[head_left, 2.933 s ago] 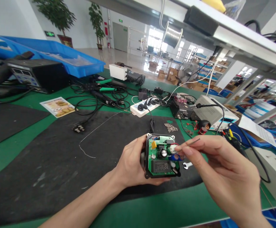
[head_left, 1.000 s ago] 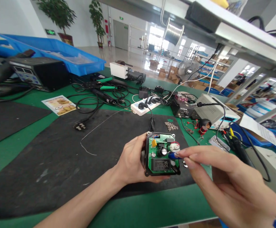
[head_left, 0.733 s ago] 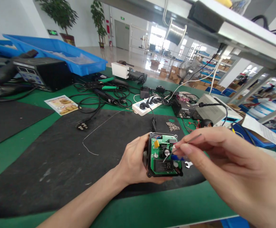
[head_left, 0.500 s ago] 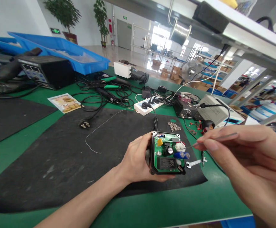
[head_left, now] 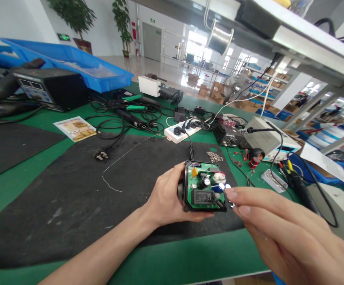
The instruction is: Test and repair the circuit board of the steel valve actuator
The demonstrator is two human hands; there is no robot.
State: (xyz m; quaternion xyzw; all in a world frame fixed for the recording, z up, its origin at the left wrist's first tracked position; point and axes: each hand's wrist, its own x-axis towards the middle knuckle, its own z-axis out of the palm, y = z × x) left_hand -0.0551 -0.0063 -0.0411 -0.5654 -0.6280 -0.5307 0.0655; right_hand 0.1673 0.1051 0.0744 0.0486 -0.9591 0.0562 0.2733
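My left hand (head_left: 163,198) is wrapped around a black square housing (head_left: 186,198), tilted so its open side faces me. Inside sits a green circuit board (head_left: 200,182) with a black block (head_left: 202,196), a round black capacitor (head_left: 204,182), blue parts and a white blob (head_left: 219,178). My right hand (head_left: 278,221) pinches a thin pointed metal tool (head_left: 261,232), its fingertips close to the board's right edge. The tool's tip is mostly hidden. Just behind those fingers, a sliver of a wrench (head_left: 232,205) shows.
A black mat (head_left: 80,198) covers the green bench (head_left: 219,253). Small metal nuts (head_left: 214,157) lie behind the housing. A white power strip (head_left: 180,133), cables, a soldering station (head_left: 228,134) and a bent wire (head_left: 112,166) are around. Blue bins (head_left: 106,81) stand at the back left.
My right hand has moved left and down, and turned, bringing its fingertips next to the board. The tool now points differently and the wrench is mostly covered. My left hand still holds the housing.
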